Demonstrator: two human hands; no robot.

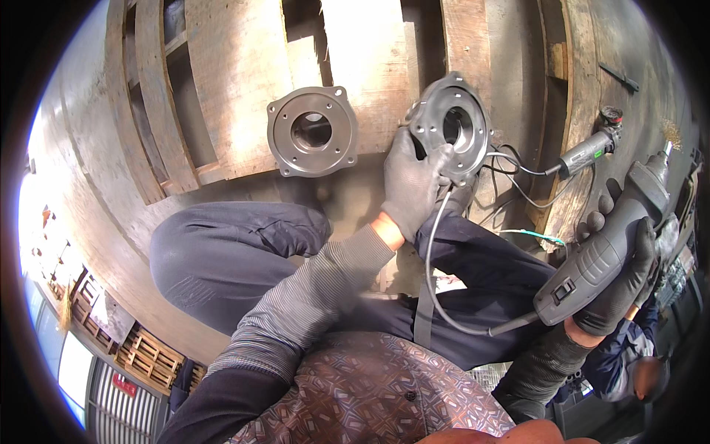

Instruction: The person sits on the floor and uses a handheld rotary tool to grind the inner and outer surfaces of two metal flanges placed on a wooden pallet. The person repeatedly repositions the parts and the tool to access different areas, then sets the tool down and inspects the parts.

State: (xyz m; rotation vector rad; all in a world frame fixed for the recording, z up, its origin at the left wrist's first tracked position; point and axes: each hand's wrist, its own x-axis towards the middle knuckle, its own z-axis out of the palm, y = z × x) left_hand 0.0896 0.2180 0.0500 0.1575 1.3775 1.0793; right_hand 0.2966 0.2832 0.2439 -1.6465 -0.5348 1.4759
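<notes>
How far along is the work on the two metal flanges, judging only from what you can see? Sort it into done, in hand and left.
Done: nothing shows as finished. In hand: the left hand tilts one metal flange up on the wooden pallet, while the right hand holds the corded die grinder away from it. Left: the second flange lies flat, untouched; another grinder rests nearby.

free: bare pallet (237,81) left of flange (312,132) | blocked: cable (436,251), probably knees

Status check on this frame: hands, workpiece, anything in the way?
Left hand gripping tilted round metal flange by its rim. Right hand holding grey die grinder, off the part. Second flange flat on pallet. Grinder cord crosses the lap.
</notes>
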